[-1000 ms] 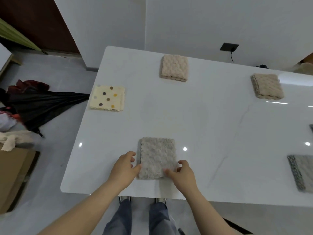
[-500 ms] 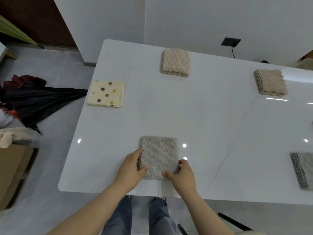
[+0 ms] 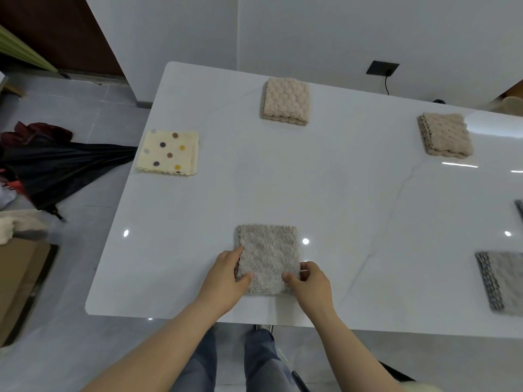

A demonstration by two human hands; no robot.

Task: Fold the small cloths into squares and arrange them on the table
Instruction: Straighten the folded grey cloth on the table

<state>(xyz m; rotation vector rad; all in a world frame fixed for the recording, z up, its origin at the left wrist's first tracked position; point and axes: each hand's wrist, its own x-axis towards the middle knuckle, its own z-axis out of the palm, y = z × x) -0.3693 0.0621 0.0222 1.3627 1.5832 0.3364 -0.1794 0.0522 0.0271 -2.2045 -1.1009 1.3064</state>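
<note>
Grey cloth (image 3: pixel 267 256), folded, lower centre of frame, close to the table's (image 3: pixel 283 179) near edge. Left hand (image 3: pixel 226 281) pinches its left edge, thumb on top. Right hand (image 3: pixel 310 287) pinches its lower right corner. Dotted cloth (image 3: pixel 168 152) overhangs the table's left edge. Open white surface separates the grey cloth from the beige cloth (image 3: pixel 285 101), upper centre.

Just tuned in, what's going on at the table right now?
A person is folding small cloths. The left hand and right hand pinch the near corners of a folded grey-beige cloth near the table front edge. Other folded cloths lie spaced out: a polka-dot cloth left, a beige cloth far side, a tan cloth far right, a grey cloth right.
</note>
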